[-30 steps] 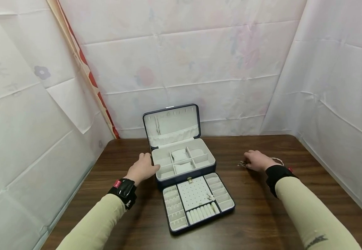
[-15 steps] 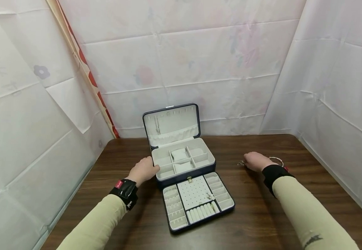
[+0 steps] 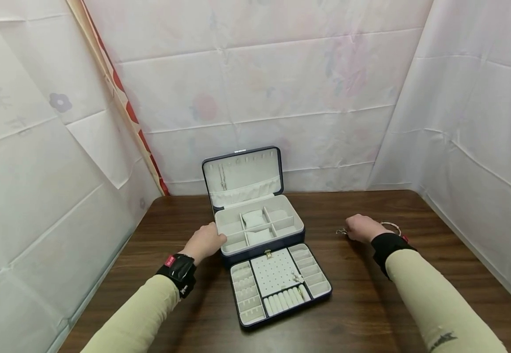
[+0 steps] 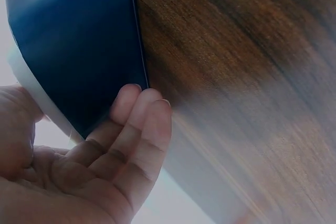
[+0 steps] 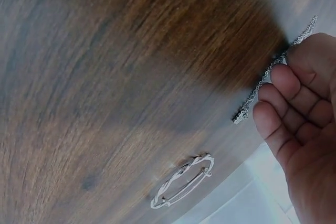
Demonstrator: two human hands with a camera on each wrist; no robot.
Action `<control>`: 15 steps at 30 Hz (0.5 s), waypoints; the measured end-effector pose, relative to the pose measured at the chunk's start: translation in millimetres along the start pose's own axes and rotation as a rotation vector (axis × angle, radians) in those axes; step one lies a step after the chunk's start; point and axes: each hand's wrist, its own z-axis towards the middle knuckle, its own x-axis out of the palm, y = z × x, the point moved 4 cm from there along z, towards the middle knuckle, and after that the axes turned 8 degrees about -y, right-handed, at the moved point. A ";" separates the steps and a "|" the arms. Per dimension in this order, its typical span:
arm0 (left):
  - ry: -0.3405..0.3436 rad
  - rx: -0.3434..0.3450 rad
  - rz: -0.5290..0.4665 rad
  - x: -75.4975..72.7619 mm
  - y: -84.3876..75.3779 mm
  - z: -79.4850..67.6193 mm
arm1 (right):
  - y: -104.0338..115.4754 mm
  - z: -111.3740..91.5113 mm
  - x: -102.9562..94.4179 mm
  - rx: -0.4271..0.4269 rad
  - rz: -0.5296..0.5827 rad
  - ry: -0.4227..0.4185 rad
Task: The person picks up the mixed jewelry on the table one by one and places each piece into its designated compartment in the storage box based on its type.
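Jewelry box: a navy, smooth leather-look oblong box (image 3: pixel 251 254) with rounded corners stands left of centre on the dark brown wood-grain desk (image 3: pixel 348 299), its pale, soft-lined lid (image 3: pixel 246 172) raised at the far side.
Box inside: off-white cells split by thin walls; two plump cream cushions (image 3: pixel 253 218) fill the middle pair.
Left hand: the bare left hand (image 3: pixel 204 242) is at the box's left wall, its grip closed over the edge, thumb on the rim side and fingertips against the navy outer face.
Right hand: well to the right, the bare right hand (image 3: pixel 362 228) bends its fingers low over the desk, its grip pinching a fine-linked silver chain (image 5: pixel 254 94).
Chain: a slim, knobbly strand by the wood, its ends showing on both sides of the fingers.
Bangle: a silver oval bangle (image 5: pixel 181 172), one band twisted like rope and the other smooth, lies just right of the right wrist.
Tray: a shallow navy-edged tray (image 3: pixel 287 311) sits slightly askew at the box's near side, with a dotted white panel (image 3: pixel 270 274), plump ring rolls (image 3: pixel 283 300) and small side cells.
Lid hooks: a thin silvery necklace (image 3: pixel 222 177) hangs at the left.
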 end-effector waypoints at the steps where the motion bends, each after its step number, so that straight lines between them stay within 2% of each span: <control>1: 0.000 0.002 0.005 0.1 -0.2 0.2 | -0.4 -0.2 -0.2 0.000 0.000 -0.004; 8: 0.024 -0.010 -0.002 1.6 -1.1 1.3 | -1.8 -1.5 0.5 -0.032 -0.008 -0.055; 15: 0.018 -0.010 -0.001 2.1 -1.2 0.3 | -2.9 -2.3 -3.1 -0.026 0.022 -0.062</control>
